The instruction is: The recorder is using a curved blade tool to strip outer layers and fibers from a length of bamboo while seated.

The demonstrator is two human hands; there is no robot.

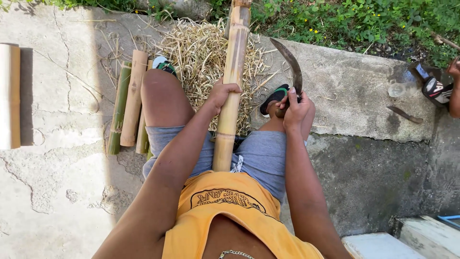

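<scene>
A long yellow bamboo pole point(233, 72) runs from my lap away toward the grass, lying between my knees. My left hand point(221, 93) is wrapped around its middle. My right hand point(297, 108) grips the handle of a curved, rusty blade point(291, 62) that points up and to the left, just right of the pole and apart from it. A pile of dry bamboo shavings point(199, 52) lies on the concrete under the pole.
Several cut bamboo pieces point(132, 98) lie side by side at my left knee. A pale split bamboo section point(9, 96) rests at the far left. A small knife point(405, 114) lies on the concrete ledge at right, near another person's sandalled foot point(436, 88).
</scene>
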